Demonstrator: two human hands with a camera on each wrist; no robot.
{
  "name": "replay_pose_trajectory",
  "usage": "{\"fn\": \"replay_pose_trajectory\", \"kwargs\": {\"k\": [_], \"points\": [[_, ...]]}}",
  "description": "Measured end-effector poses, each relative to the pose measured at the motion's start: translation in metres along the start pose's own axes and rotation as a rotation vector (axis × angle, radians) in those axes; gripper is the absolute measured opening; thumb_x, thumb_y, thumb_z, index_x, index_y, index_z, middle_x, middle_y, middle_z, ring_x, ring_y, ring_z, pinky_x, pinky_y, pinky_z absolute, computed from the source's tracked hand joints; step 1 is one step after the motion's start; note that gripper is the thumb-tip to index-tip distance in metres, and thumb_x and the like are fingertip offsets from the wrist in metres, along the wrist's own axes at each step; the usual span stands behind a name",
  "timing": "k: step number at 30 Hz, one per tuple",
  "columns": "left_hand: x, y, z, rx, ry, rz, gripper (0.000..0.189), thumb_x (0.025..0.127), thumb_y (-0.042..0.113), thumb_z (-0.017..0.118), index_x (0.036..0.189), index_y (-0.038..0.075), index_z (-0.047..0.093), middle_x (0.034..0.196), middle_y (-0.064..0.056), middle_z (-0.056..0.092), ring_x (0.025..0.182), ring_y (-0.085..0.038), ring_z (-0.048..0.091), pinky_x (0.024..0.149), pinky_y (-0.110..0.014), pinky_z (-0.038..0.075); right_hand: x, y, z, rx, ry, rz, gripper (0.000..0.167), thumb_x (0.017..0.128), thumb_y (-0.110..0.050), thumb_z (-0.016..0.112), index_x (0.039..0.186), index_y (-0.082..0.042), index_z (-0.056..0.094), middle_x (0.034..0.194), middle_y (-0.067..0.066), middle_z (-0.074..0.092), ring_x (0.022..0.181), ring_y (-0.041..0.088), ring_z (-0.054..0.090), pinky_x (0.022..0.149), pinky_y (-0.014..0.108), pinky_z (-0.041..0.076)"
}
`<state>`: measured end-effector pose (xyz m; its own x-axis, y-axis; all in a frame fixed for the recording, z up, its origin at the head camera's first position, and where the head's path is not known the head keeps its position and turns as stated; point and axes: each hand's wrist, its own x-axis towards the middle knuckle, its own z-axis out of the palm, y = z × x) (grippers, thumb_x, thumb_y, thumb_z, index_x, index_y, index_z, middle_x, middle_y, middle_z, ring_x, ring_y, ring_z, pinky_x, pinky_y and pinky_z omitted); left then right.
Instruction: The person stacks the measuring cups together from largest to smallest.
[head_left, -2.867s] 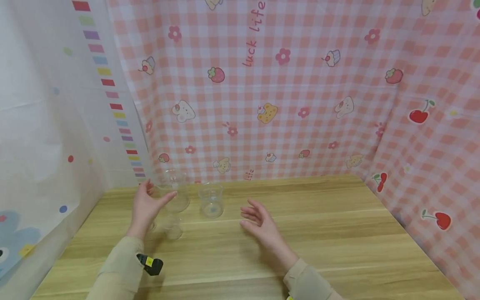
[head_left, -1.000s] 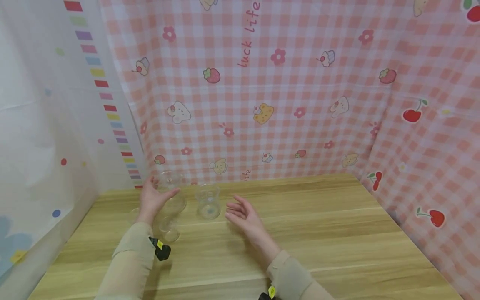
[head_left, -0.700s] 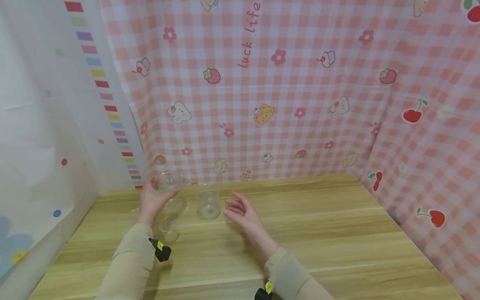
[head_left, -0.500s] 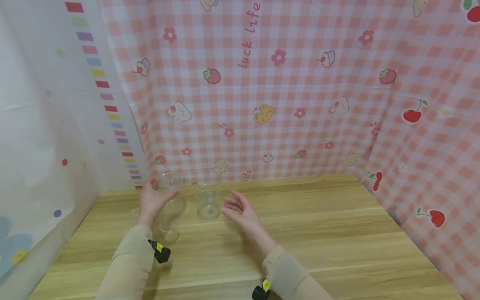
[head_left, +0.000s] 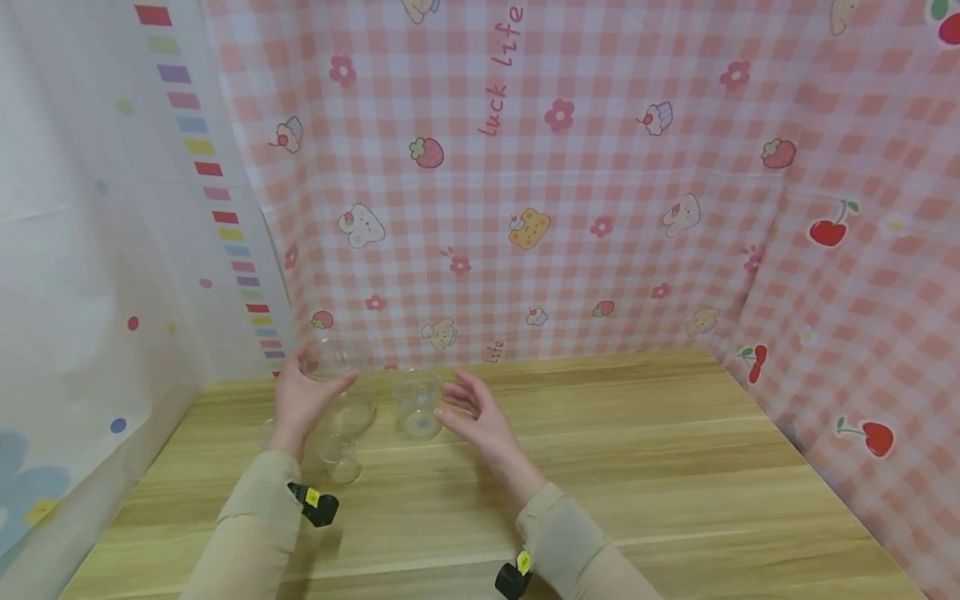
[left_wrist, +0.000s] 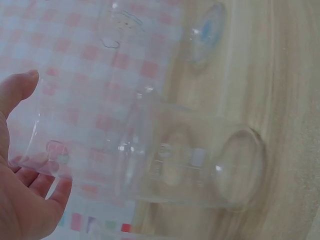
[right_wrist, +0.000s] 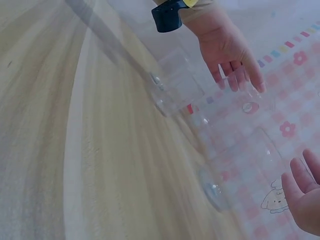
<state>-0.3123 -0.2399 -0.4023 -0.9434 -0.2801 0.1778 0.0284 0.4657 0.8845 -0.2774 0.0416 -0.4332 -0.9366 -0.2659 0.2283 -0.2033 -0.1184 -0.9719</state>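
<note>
My left hand [head_left: 303, 400] grips the largest clear beaker [head_left: 356, 408] by its upper part, thumb on the near side and fingers behind. In the left wrist view, several fingers of the left hand [left_wrist: 30, 195] show through its wall. My right hand [head_left: 480, 417] is beside a medium clear beaker [head_left: 420, 425], fingers loosely bent and thumb very near its right side. The right wrist view shows this medium beaker [right_wrist: 215, 192] apart from the right hand [right_wrist: 305, 195]. A small clear beaker [head_left: 345, 468] stands in front of the largest one.
Another clear vessel [head_left: 267, 429] is partly hidden behind the left wrist. A checked pink cloth [head_left: 562, 275] hangs along the back of the wooden table [head_left: 637, 483], and a white cloth [head_left: 75, 292] hangs at the left.
My right hand has moved left and slightly away from me, toward the medium beaker. The left hand has closed in on the largest beaker, whose rim now sits slightly higher.
</note>
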Motion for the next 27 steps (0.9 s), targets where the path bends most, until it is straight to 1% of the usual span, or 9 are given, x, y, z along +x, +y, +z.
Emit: {"fn": "replay_pose_trajectory", "kwargs": {"k": [4,10,15,19,25,27], "points": [[-0.002,0.007,-0.006,-0.021,0.001,0.032,0.103,0.077,0.034,0.086,0.153,-0.001,0.024,0.151,-0.023,0.037,0.139,-0.04,0.035,0.11,-0.052,0.035,0.001,-0.005,0.001,0.0,-0.017,-0.027,0.076,0.088,-0.008,0.072,0.152,-0.006,0.031,0.145,0.017,0.049,0.132,0.032,0.046,0.109,0.042,0.039],[-0.005,0.018,-0.016,-0.053,-0.015,0.064,0.103,0.078,0.033,0.086,0.154,0.002,0.024,0.153,-0.022,0.034,0.139,-0.039,0.034,0.109,-0.053,0.037,0.002,-0.013,0.003,0.012,-0.043,-0.074,0.075,0.088,-0.004,0.07,0.152,-0.004,0.03,0.145,0.019,0.047,0.133,0.035,0.045,0.111,0.049,0.035],[-0.009,0.029,-0.022,-0.072,-0.026,0.071,0.106,0.076,0.04,0.086,0.156,0.005,0.023,0.155,-0.019,0.033,0.14,-0.037,0.034,0.108,-0.053,0.038,0.002,-0.017,0.005,0.012,-0.058,-0.095,0.076,0.088,-0.001,0.07,0.153,-0.004,0.029,0.146,0.019,0.046,0.134,0.034,0.044,0.111,0.045,0.036],[-0.014,0.037,-0.024,-0.068,-0.041,0.071,0.107,0.077,0.041,0.085,0.156,0.006,0.022,0.155,-0.018,0.034,0.138,-0.037,0.036,0.106,-0.054,0.039,0.001,-0.019,0.006,0.014,-0.085,-0.127,0.078,0.088,0.001,0.069,0.153,-0.003,0.028,0.147,0.021,0.044,0.134,0.035,0.043,0.112,0.044,0.035],[-0.026,0.051,-0.026,-0.077,-0.075,0.053,0.109,0.076,0.044,0.085,0.157,0.008,0.023,0.152,-0.017,0.038,0.135,-0.038,0.04,0.105,-0.055,0.04,-0.001,-0.021,0.01,0.002,-0.116,-0.183,0.079,0.087,0.004,0.069,0.153,-0.002,0.027,0.148,0.022,0.042,0.135,0.039,0.04,0.113,0.044,0.034],[-0.031,0.055,-0.025,-0.076,-0.084,0.052,0.108,0.075,0.045,0.086,0.156,0.009,0.024,0.15,-0.018,0.041,0.13,-0.038,0.044,0.102,-0.053,0.043,-0.002,-0.022,0.012,-0.009,-0.111,-0.191,0.08,0.086,0.004,0.07,0.153,-0.003,0.027,0.148,0.021,0.042,0.136,0.039,0.04,0.113,0.043,0.034]]}}
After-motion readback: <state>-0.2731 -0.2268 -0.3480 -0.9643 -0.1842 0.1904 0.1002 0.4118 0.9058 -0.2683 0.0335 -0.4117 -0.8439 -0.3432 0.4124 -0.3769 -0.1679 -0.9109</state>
